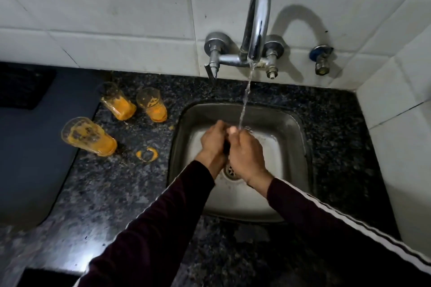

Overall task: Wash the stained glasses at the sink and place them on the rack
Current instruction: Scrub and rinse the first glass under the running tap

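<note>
My left hand (pixel 213 141) and right hand (pixel 245 154) are pressed together over the sink (pixel 291 123) under the running water (pixel 245 98); whether they grip anything, I cannot tell. Three stained glasses (pixel 88 136) stand on the counter (pixel 116 182) beyond the sink's left edge, well apart from both hands.

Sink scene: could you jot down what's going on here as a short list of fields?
tap: running, stream falls onto the hands
left hand: over the sink, pressed against the right
right hand: fingers curled, under the stream
held item: cannot tell, hidden between the hands
stained glasses: three, on the counter left of the sink
orange ring: on the counter
</note>
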